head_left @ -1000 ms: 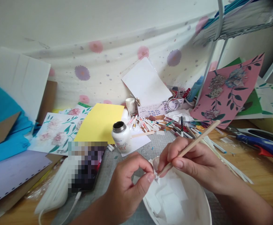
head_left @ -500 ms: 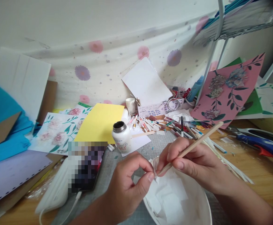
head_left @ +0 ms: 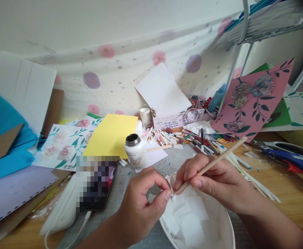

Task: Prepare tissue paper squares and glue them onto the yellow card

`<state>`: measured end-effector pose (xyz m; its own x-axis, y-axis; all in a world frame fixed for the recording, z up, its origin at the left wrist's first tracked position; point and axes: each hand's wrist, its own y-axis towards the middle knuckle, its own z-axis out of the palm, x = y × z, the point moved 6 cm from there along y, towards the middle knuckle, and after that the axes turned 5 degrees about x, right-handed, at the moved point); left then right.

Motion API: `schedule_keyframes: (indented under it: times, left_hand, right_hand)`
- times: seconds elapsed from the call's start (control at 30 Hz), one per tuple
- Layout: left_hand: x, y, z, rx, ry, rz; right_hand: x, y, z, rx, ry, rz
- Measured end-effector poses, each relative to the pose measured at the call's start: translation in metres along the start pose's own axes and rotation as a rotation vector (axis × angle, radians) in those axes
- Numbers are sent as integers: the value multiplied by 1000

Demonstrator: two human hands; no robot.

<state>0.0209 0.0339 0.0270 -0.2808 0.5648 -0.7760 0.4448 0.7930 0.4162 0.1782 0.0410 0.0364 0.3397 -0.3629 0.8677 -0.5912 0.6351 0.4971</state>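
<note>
My left hand pinches a small piece of white tissue paper between thumb and forefinger, just over the rim of a white bowl. My right hand grips a thin wooden stick like a pen, its lower tip pressed into that same scrap of paper. The stick slants up and to the right. Inside the bowl lie several cut white paper squares.
A white glue bottle with its cap off stands on the grey cutting mat. A phone lies to the left, beside yellow paper. Scattered markers, a pink flower card and a blue glue gun sit behind and right.
Both hands have dipped very slightly, with the stick's upper end sinking a little. Nothing else has moved.
</note>
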Motion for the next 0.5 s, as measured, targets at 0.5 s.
schedule_keyframes:
  times: [0.5]
  left_hand:
    - [2, -6, 1, 5, -145, 61]
  right_hand:
    - [3, 0, 0, -18, -114, -39]
